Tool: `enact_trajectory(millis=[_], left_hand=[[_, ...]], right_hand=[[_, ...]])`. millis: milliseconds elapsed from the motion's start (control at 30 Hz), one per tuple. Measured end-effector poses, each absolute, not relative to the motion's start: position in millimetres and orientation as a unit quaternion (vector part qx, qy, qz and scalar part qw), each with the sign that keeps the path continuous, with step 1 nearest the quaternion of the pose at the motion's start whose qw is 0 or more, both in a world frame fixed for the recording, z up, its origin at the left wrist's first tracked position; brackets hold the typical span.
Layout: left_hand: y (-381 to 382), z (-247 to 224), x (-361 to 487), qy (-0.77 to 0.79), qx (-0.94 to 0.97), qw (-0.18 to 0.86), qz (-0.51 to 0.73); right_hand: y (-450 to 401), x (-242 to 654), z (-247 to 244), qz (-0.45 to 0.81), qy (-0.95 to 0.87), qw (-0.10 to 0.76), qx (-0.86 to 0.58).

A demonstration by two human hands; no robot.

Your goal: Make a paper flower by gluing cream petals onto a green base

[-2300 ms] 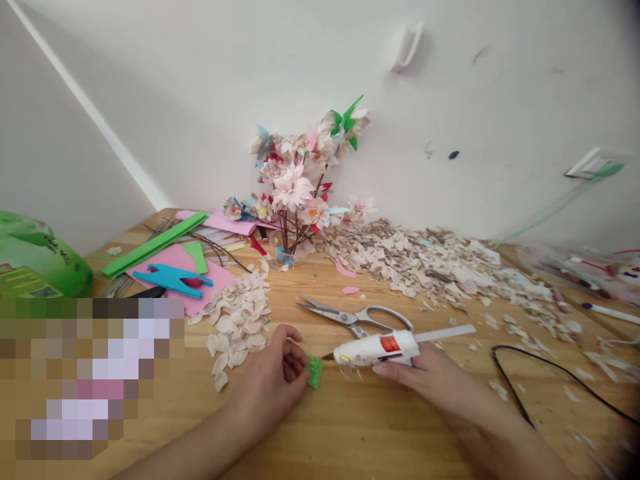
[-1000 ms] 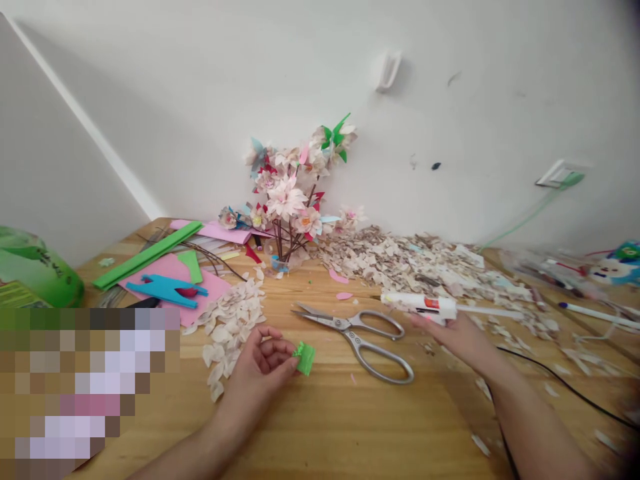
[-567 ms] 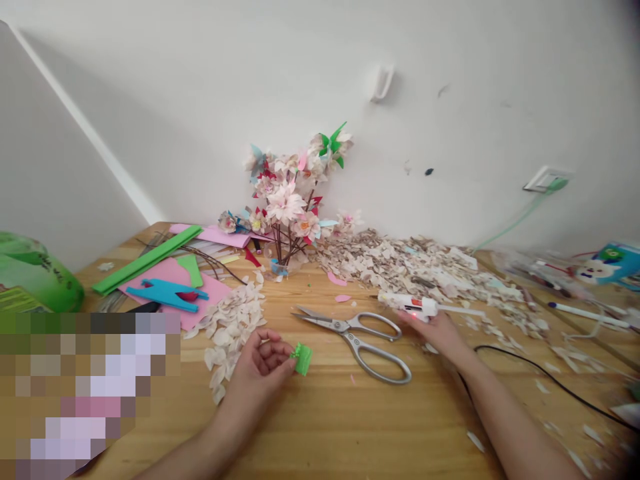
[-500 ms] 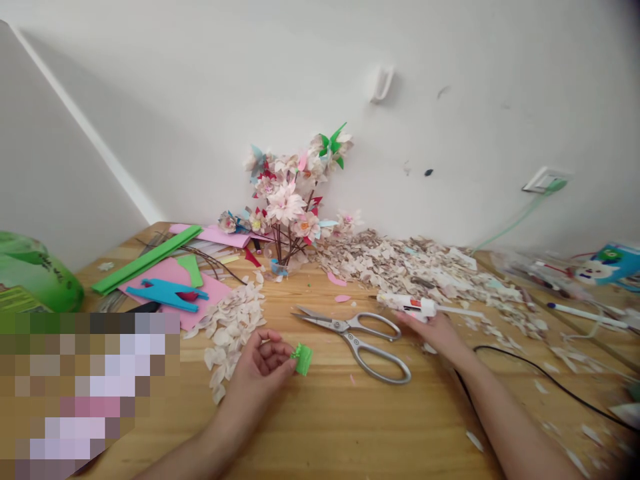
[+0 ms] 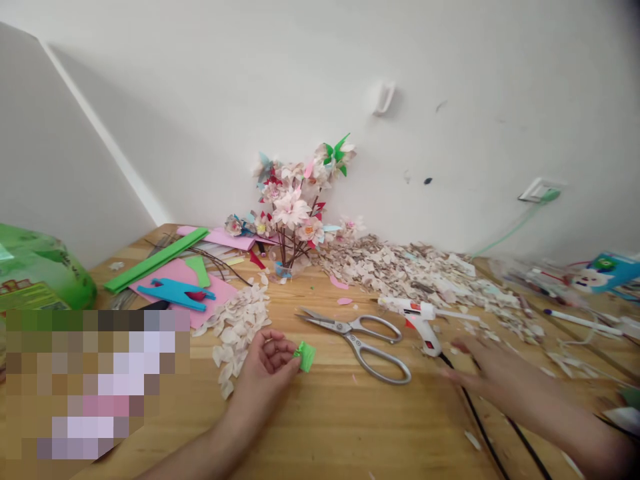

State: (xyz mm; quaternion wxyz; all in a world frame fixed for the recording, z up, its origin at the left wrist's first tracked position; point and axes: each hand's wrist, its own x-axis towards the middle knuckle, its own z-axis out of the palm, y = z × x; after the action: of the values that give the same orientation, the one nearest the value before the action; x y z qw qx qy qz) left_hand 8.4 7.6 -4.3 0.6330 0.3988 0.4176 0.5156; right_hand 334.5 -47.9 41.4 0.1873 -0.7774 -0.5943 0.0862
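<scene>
Between the thumb and fingers of my left hand (image 5: 273,367) is a small green piece of fringed paper (image 5: 307,358); the hand is closed on it above the wooden table. My right hand (image 5: 483,373), slightly blurred, is open with its fingers apart and holds nothing. It hovers by the black cord, just right of a white glue gun (image 5: 420,320) that lies on the table with a glue stick out of its back. Silver scissors (image 5: 353,333) lie slightly open between my hands, their tips pointing left.
Dried petals form a small heap (image 5: 243,320) by my left hand and a wide spread (image 5: 415,267) at the back right. A bunch of handmade flowers (image 5: 295,207) stands against the wall. Blue (image 5: 175,293) and pink paper (image 5: 220,293) lie left; a green bag (image 5: 45,267) stands beyond.
My right hand has let go of the glue gun and moved right and down, opening. The glue gun stays on the table. My left hand still holds the green paper.
</scene>
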Motion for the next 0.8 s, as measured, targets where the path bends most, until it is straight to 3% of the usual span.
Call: enact_trajectory(millis=[67, 167, 333, 800], left_hand=[[7, -5, 10, 0.417, 0.403, 0.622, 0.526], [6, -7, 11, 0.418, 0.411, 0.605, 0.539], [6, -7, 10, 0.423, 0.417, 0.593, 0.544], [5, -14, 12, 0.424, 0.418, 0.598, 0.536]], right_hand=[[-61, 303, 53, 0.185, -0.595, 0.182, -0.76], [-57, 240, 56, 0.374, -0.614, 0.286, -0.633], [-16, 168, 29, 0.441, -0.549, 0.435, -0.561], [-9, 162, 15, 0.509, -0.533, 0.409, -0.539]])
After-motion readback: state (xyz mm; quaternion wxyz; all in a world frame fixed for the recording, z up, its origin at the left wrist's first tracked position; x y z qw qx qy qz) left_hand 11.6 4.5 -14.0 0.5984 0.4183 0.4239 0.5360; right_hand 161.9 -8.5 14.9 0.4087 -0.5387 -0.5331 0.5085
